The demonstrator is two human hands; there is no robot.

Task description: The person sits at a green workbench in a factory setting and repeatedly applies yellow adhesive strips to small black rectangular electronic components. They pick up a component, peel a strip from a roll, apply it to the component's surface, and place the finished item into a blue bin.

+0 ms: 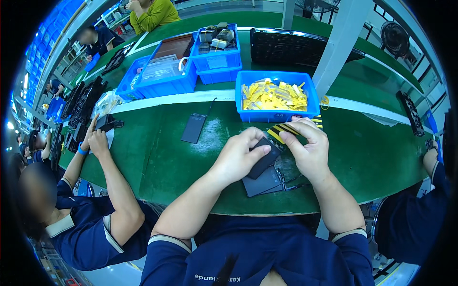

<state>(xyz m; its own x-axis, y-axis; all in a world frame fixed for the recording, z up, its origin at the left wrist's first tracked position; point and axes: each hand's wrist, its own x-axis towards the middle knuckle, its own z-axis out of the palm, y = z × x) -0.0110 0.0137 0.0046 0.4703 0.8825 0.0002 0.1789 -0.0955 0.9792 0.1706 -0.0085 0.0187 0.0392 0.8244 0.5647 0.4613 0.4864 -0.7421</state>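
My left hand [238,157] grips a flat black rectangular pack [265,157] just above the green table [162,157]. My right hand [309,148] pinches a yellow-and-black striped strip [282,130] at the pack's upper edge. Under my hands a second flat black pack [261,182] lies on the table with thin black leads at its right side. Straight behind my hands stands a blue bin [277,114] filled with several yellow strips [274,97].
Another flat dark pack [193,127] lies on the table to the left. Blue bins [217,62] with parts stand behind, next to a black tray [286,47] and a white post [336,45]. A co-worker's hands [95,140] work at the left; another sleeve [431,167] at the right.
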